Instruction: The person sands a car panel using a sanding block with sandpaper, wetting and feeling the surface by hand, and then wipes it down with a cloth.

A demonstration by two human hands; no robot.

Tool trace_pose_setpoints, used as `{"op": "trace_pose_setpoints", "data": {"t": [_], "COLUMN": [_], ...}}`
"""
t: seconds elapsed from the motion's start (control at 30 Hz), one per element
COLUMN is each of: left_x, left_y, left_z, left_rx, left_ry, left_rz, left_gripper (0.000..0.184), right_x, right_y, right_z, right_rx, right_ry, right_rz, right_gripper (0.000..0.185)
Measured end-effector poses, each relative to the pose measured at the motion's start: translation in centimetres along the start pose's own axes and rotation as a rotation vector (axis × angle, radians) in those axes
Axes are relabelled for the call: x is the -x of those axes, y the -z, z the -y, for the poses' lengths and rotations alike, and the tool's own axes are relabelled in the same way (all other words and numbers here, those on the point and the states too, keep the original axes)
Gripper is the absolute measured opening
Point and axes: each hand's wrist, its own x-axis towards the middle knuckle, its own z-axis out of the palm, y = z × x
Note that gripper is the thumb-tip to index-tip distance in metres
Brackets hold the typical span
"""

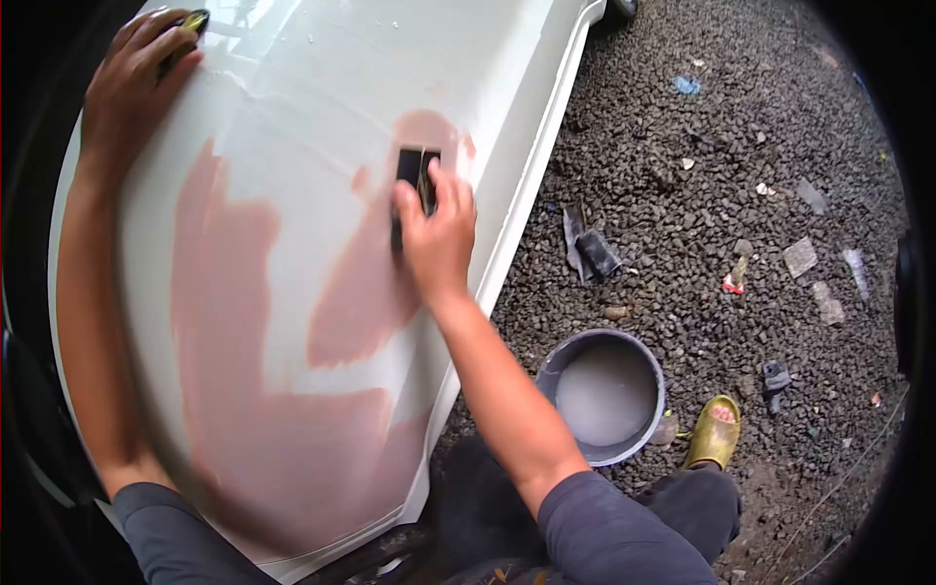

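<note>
Two bare hands work on one white car panel [302, 234]. The right hand [445, 234], just off the middle of the view toward eleven o'clock, is pinched narrow over one black block [417, 168], thumb on one side and fingers on the other. The block lies on the upper part of a pink patch [366, 302] (one of two large ones, with a few small spots nearby).

The left hand [135, 83], at ten o'clock, is curled round one yellow-and-dark pad [198, 20] on the panel's surface (its exact kind I cannot tell). The other large patch [224, 283] runs down the panel from nine o'clock and spreads broadly toward seven.

One round grey bucket [659, 400] stands at four o'clock on the dark gravel [643, 166], holding cloudy grey water [604, 395]. At the bucket's three o'clock is one foot in a yellow-green shoe [714, 439] (open at the toes).

Among the litter are one blue scrap [686, 86] between one and two o'clock, and one red-and-white scrap [733, 283] at three o'clock (any print is too small to read).
</note>
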Motion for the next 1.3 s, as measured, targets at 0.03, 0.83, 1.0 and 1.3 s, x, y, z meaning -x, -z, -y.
{"op": "trace_pose_setpoints", "data": {"t": [0.03,0.83,1.0,1.3], "left_x": [-0.1,0.1,0.3,0.5], "left_y": [0.1,0.5,1.0,0.7], "left_z": [0.1,0.2,-0.2,0.0], "left_rx": [0.007,-0.049,-0.009,-0.014], "left_ry": [-0.01,-0.103,-0.097,-0.123], "left_rz": [0.01,-0.013,0.004,-0.01], "left_gripper": [0.024,0.029,0.029,0.029], "right_x": [2.3,2.2,-1.5,3.5], "right_y": [0.4,0.2,0.2,0.3], "right_z": [0.4,-1.3,-1.8,-1.7], "right_rx": [-0.014,-0.015,-0.057,-0.062], "right_ry": [-0.02,0.042,0.078,0.146], "right_rz": [0.021,0.041,0.048,0.03], "right_gripper": [0.056,0.053,0.05,0.05]}}
